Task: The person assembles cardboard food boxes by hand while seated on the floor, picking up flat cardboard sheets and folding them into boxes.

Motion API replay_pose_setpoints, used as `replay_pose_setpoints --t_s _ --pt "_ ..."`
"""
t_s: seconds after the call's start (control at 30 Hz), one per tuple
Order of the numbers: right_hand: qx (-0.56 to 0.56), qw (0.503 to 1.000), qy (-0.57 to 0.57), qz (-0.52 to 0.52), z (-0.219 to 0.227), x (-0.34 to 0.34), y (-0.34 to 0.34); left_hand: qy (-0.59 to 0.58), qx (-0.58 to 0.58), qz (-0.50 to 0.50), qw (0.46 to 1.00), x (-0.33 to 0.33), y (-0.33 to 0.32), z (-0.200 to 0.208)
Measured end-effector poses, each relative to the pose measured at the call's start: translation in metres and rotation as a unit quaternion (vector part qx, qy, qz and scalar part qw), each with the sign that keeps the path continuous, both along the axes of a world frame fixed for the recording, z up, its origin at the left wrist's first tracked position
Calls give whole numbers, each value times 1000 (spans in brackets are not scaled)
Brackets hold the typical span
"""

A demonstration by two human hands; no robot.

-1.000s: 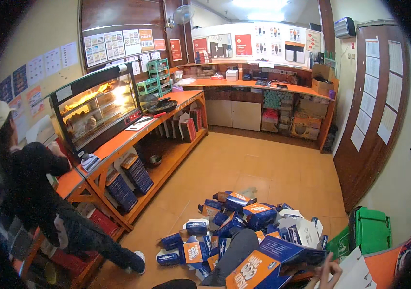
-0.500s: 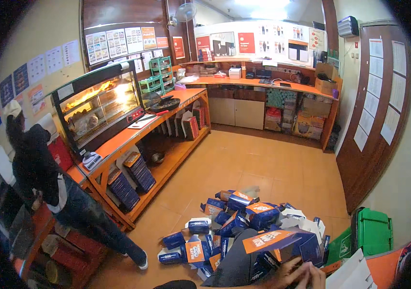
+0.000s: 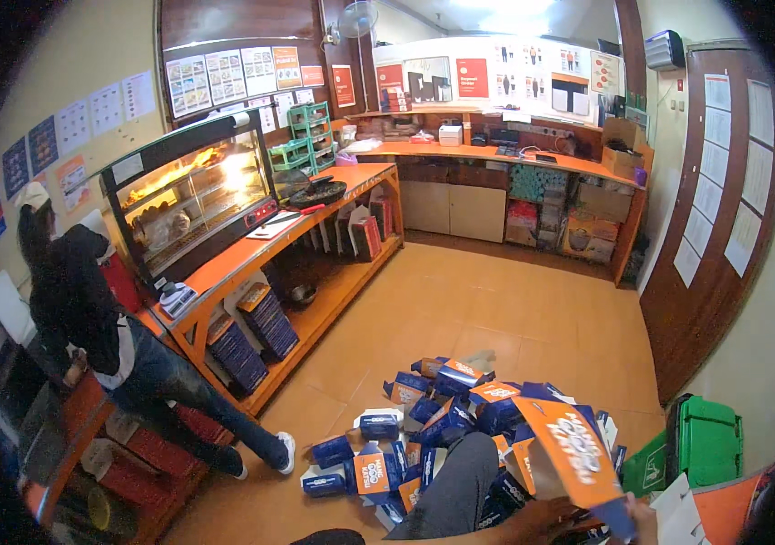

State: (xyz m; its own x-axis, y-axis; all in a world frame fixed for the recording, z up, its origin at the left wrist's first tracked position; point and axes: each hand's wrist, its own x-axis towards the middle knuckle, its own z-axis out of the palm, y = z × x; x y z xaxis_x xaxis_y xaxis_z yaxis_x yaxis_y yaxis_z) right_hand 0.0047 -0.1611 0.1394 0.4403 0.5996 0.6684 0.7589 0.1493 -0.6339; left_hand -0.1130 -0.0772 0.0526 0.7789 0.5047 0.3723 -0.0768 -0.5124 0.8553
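Note:
A blue-and-orange cardboard food box (image 3: 571, 445), partly folded, is held up in front of me at the lower right. My right hand (image 3: 643, 521) grips its lower right corner. Close against the box's lower edge is my left hand (image 3: 546, 518); its fingers are dark and partly hidden there, so their grip is unclear. Beyond my knee (image 3: 464, 477), a heap of similar boxes (image 3: 376, 474) covers the floor, some lying on their sides with flaps open.
A green bin (image 3: 710, 440) stands to my right, beside white card sheets (image 3: 678, 513). At left, a person (image 3: 88, 300) faces a counter. A lit glass food warmer (image 3: 197, 195) sits on an orange-topped bench (image 3: 224, 272). A brown door (image 3: 696, 209) is at right.
The box has swung upright, its orange panel now facing me. My right hand has moved right to its corner, away from my left. The person at left has shifted a foot.

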Motion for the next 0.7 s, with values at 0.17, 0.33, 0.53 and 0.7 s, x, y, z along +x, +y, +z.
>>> replay_pose_setpoints --t_s 0.17,0.33,0.53,0.7 --pt "29 998 -59 -17 -59 19 2 4 -3 -16 1000 8 3 -6" --pt "21 996 -15 86 -72 26 -1 21 -1 -16 1000 12 2 -13" --pt "25 994 -25 105 -72 19 -4 37 10 -18 999 14 -2 -17" --pt "-20 999 -31 11 -59 -5 -3 74 52 -40 995 17 -10 -31"
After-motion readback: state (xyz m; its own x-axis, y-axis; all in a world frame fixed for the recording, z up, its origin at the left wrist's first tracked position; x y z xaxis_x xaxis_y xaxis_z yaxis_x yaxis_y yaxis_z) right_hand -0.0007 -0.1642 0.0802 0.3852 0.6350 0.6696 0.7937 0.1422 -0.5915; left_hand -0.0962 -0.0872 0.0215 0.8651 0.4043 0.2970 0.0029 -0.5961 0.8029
